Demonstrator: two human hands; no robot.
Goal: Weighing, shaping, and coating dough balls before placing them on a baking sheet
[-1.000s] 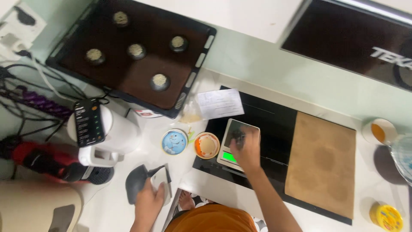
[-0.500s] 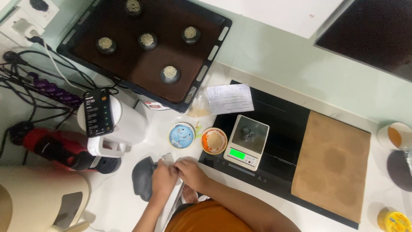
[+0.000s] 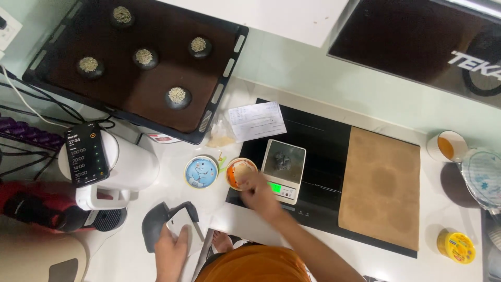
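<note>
At the far left a white kettle (image 3: 125, 164) is seen, with a dark phone (image 3: 87, 155) laid on its lid. At six o'clock from it a grey, floppy silicone piece (image 3: 156, 223) lies on the white counter (image 3: 172, 201); its lower edge is touched by the left hand (image 3: 170, 249), fingers curled loosely on it, though a firm grip cannot be confirmed. At two o'clock from that hand a small orange bowl (image 3: 239, 173) of pale filling is noted, just beside a blue round lid (image 3: 201, 172) at its nine o'clock. The right hand (image 3: 257, 190) is extended over the bowl's rim, fingers bunched downward; what is pinched cannot be told. At the bowl's three o'clock a kitchen scale (image 3: 282, 170) carries a dark lump (image 3: 282, 160). Half a second earlier both hands were joined at the grey piece; the right has since been moved to the bowl.
</note>
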